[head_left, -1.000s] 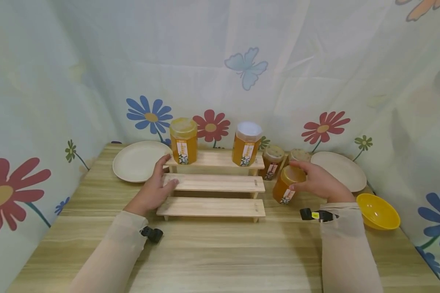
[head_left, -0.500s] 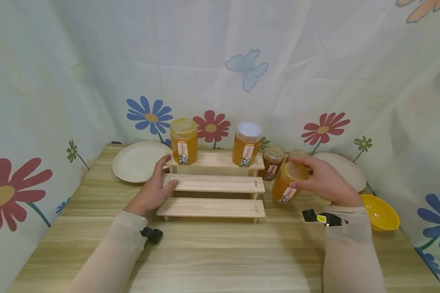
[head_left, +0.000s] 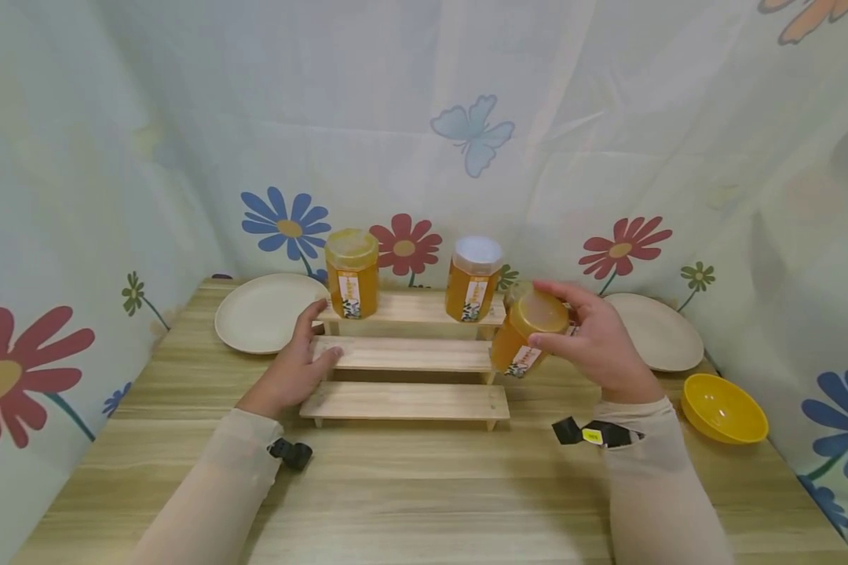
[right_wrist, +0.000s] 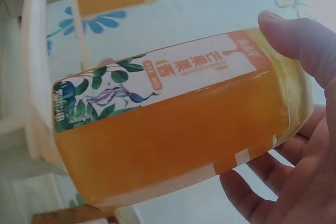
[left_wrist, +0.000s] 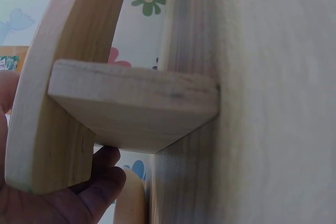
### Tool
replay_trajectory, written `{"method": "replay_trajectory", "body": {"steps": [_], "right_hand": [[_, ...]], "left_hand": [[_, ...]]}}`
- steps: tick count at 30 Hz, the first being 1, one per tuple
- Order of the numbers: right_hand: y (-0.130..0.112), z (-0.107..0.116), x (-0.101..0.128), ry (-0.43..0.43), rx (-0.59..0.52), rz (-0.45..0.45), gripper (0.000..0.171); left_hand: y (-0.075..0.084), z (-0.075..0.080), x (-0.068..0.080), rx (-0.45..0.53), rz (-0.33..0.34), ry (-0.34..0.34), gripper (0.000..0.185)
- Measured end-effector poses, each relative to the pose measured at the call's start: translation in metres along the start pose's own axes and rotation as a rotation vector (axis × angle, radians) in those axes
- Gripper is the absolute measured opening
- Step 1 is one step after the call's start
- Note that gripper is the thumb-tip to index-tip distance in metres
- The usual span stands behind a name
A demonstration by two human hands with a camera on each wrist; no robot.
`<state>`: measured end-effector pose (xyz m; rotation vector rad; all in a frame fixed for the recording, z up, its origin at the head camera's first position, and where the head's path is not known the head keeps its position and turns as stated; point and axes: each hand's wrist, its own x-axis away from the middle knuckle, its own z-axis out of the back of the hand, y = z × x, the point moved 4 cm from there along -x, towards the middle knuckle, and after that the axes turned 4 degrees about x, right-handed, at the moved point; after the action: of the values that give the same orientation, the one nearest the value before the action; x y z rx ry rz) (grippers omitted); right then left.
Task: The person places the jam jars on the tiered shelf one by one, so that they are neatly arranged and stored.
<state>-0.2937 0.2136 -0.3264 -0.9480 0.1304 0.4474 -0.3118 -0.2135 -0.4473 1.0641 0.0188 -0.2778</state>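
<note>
Holding a tilted honey jar (head_left: 522,336) near its lid, fingers curled round it: right hand (head_left: 593,345), now raised off the table (head_left: 424,486) and shifted left from half a second ago, hanging at the right end of the stepped wooden rack (head_left: 404,401). Resting flat, fingers relaxed, on the middle step: left hand (head_left: 293,370), unmoved. Standing behind on the top step: two jars (head_left: 352,273).

Both arms wore long, close-fitting pale beige sleeves to the wrist. Left sleeve (head_left: 205,486), lower left of head view, carried a small black clip-like device (head_left: 290,453). Right sleeve (head_left: 660,494) carried a black strap (head_left: 593,432) with yellow tag. Hands bare.
</note>
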Motion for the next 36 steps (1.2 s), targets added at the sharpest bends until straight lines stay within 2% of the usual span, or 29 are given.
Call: {"method": "replay_trajectory", "body": {"steps": [6, 13, 20, 26, 36], "right_hand": [[0.001, -0.025, -0.010, -0.030, -0.098, 0.074, 0.069], [0.002, -0.040, -0.013, -0.028, -0.052, 0.054, 0.070], [0.006, -0.044, -0.016, 0.020, -0.060, 0.017, 0.065], [0.002, -0.047, -0.014, 0.039, -0.026, 0.026, 0.064], [-0.008, -0.066, -0.017, 0.004, -0.087, -0.010, 0.067]], "left_hand": [[-0.002, 0.000, -0.001, -0.002, -0.001, 0.002, 0.085], [0.000, -0.001, 0.000, 0.003, -0.007, 0.001, 0.085], [-0.001, 0.000, 0.000, 0.000, -0.008, 0.002, 0.085], [-0.003, 0.000, 0.000, -0.004, -0.008, 0.004, 0.085], [-0.002, -0.002, 0.000, 0.017, -0.028, 0.006, 0.085]]}}
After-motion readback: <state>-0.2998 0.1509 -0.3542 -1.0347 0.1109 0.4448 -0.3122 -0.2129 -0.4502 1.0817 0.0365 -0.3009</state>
